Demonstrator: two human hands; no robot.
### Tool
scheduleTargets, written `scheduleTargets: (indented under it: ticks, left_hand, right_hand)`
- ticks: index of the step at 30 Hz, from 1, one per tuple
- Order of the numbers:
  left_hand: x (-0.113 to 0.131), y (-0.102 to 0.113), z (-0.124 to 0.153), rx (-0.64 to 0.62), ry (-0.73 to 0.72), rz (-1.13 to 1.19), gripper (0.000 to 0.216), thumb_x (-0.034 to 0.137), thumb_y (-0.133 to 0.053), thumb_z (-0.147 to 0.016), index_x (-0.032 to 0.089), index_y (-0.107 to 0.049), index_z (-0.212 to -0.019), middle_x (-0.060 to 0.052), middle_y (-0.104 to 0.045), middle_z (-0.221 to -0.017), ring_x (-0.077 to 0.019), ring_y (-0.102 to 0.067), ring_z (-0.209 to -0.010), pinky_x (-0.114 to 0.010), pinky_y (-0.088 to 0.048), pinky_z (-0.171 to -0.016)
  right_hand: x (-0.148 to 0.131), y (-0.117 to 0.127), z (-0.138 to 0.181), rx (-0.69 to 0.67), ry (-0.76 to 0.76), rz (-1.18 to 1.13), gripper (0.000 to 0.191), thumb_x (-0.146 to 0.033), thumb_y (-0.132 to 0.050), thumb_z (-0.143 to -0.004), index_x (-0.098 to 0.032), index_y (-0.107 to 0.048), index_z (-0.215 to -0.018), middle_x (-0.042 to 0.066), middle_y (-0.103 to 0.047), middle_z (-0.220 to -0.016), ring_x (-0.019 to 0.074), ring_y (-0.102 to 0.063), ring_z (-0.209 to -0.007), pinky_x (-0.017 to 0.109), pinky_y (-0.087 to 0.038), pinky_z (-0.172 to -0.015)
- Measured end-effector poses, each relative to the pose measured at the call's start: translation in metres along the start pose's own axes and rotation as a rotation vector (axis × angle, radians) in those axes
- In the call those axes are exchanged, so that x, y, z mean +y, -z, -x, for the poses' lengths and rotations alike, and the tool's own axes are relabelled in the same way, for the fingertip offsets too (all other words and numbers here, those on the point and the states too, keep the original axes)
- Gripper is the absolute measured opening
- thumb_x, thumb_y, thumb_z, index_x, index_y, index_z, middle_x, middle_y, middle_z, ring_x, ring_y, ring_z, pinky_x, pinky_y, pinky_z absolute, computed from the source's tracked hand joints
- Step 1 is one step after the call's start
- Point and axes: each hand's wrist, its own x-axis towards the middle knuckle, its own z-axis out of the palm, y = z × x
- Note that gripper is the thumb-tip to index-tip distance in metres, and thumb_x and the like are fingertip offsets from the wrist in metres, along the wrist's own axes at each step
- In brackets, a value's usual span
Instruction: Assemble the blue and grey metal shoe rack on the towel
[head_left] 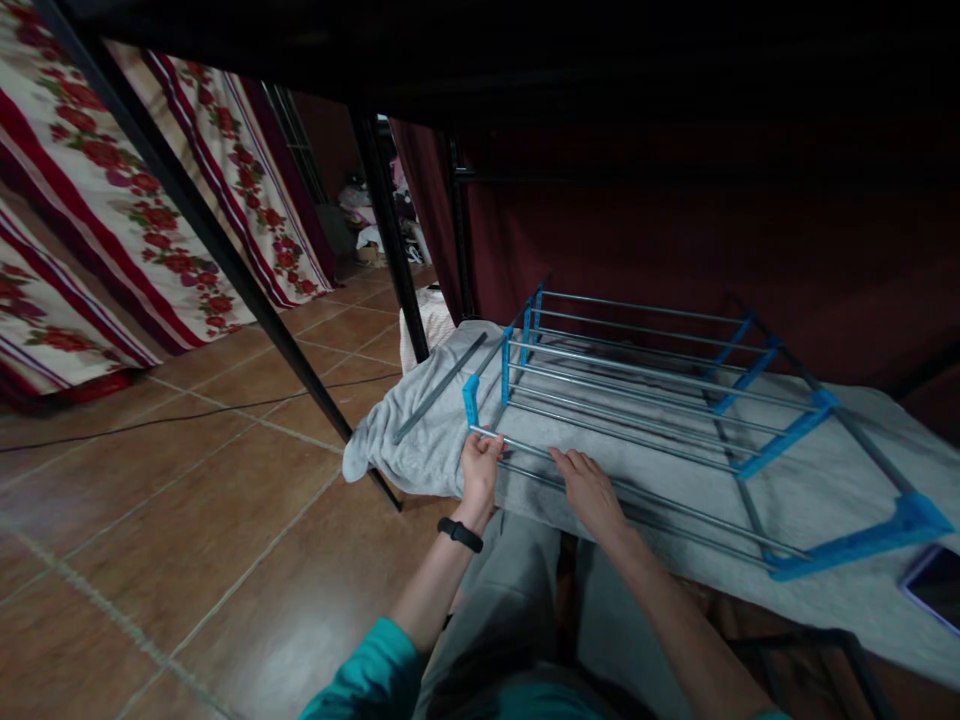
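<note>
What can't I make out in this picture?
All in the head view:
Right hand: its palm is hidden by its back.
Phone-like object: cut off by the right edge.
Far pile: too small and dim to identify items.
Overhead structure: details lost in darkness.

Dark-red cloth (600, 240) hangs along the far edge of the bed (847, 615). Black posts (394, 230) rise at its left edge; beyond it, brown floor tiles (247, 490) (glossy, with a patch of glare (300, 645)) run to a striped, flowered curtain (161, 215).
</note>
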Motion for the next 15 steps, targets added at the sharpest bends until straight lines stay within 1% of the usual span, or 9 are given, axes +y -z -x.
scheduleTargets:
  ticks: [1,3,4,6,8,9,10,12,15]
  left_hand:
    - [-0.001,0.004,0.000,0.009,-0.027,-0.033,0.028,0.031,-0.077,-0.073,0.019,-0.056,-0.086,0.003,-0.060,-0.066,-0.0127,-0.058,-0.062,-0.025,-0.041,-0.062]
    - [-0.001,0.014,-0.002,0.081,-0.106,-0.096,0.024,0.029,-0.077,-0.073,0.019,-0.059,-0.084,0.004,-0.056,-0.065,-0.0132,-0.056,-0.065,-0.025,-0.042,-0.065]
    - [0.000,0.019,-0.004,0.133,-0.148,-0.122,0.023,0.027,-0.077,-0.073,0.020,-0.060,-0.086,0.003,-0.056,-0.069,-0.0142,-0.057,-0.069,-0.026,-0.043,-0.068]
    - [0.003,0.026,-0.009,0.212,-0.225,-0.164,0.027,0.021,-0.078,-0.071,0.022,-0.062,-0.093,-0.001,-0.061,-0.084,-0.0180,-0.061,-0.087,-0.027,-0.046,-0.078]
    - [0.007,0.029,-0.017,0.209,-0.284,-0.188,0.038,0.014,-0.077,-0.068,0.024,-0.063,-0.101,-0.004,-0.064,-0.105,-0.0214,-0.059,-0.107,-0.029,-0.045,-0.088]
    - [0.009,0.029,-0.021,0.181,-0.305,-0.190,0.044,0.011,-0.077,-0.066,0.025,-0.063,-0.105,-0.005,-0.064,-0.113,-0.0223,-0.057,-0.113,-0.030,-0.045,-0.092]
    - [0.010,0.028,-0.026,0.144,-0.317,-0.182,0.048,0.008,-0.077,-0.065,0.025,-0.063,-0.107,-0.006,-0.064,-0.116,-0.0227,-0.056,-0.116,-0.030,-0.044,-0.094]
    - [0.012,0.024,-0.035,0.070,-0.298,-0.161,0.043,0.006,-0.074,-0.065,0.024,-0.064,-0.103,-0.005,-0.066,-0.109,-0.0227,-0.059,-0.109,-0.030,-0.045,-0.092]
    - [0.011,0.022,-0.046,0.013,-0.237,-0.161,0.027,0.006,-0.072,-0.067,0.022,-0.066,-0.088,-0.003,-0.066,-0.087,-0.0210,-0.061,-0.089,-0.029,-0.046,-0.081]
  right_hand:
    - [0.001,0.000,-0.001,-0.004,0.013,0.014,0.054,-0.003,-0.039,-0.090,-0.021,-0.052,-0.140,0.008,-0.067,-0.112,0.0216,-0.060,-0.104,0.035,-0.044,-0.096]
    - [0.005,0.001,-0.001,-0.002,0.036,0.023,0.057,-0.002,-0.038,-0.089,-0.023,-0.051,-0.141,0.007,-0.066,-0.110,0.0212,-0.060,-0.101,0.034,-0.045,-0.094]
    - [0.007,0.002,0.000,0.002,0.042,0.025,0.058,-0.002,-0.038,-0.089,-0.025,-0.051,-0.141,0.007,-0.066,-0.109,0.0211,-0.060,-0.100,0.034,-0.045,-0.093]
    - [0.009,0.003,0.000,0.010,0.045,0.028,0.060,-0.002,-0.037,-0.089,-0.026,-0.050,-0.142,0.006,-0.066,-0.109,0.0211,-0.060,-0.098,0.035,-0.045,-0.092]
    - [0.010,0.004,0.000,0.009,0.046,0.030,0.060,-0.002,-0.036,-0.089,-0.025,-0.050,-0.142,0.007,-0.065,-0.108,0.0213,-0.060,-0.098,0.034,-0.045,-0.092]
    - [0.010,0.004,0.000,0.004,0.049,0.029,0.059,-0.002,-0.035,-0.089,-0.025,-0.050,-0.142,0.007,-0.065,-0.108,0.0213,-0.060,-0.098,0.034,-0.045,-0.093]
    - [0.010,0.003,-0.001,0.001,0.051,0.027,0.059,-0.002,-0.035,-0.089,-0.025,-0.050,-0.142,0.007,-0.065,-0.108,0.0213,-0.060,-0.099,0.034,-0.045,-0.093]
    - [0.011,0.002,0.000,-0.004,0.054,0.024,0.059,-0.002,-0.035,-0.090,-0.025,-0.050,-0.142,0.007,-0.065,-0.107,0.0215,-0.060,-0.100,0.034,-0.045,-0.094]
    - [0.012,0.000,0.000,-0.016,0.054,0.022,0.060,-0.001,-0.035,-0.089,-0.024,-0.051,-0.142,0.007,-0.066,-0.108,0.0216,-0.060,-0.100,0.034,-0.045,-0.093]
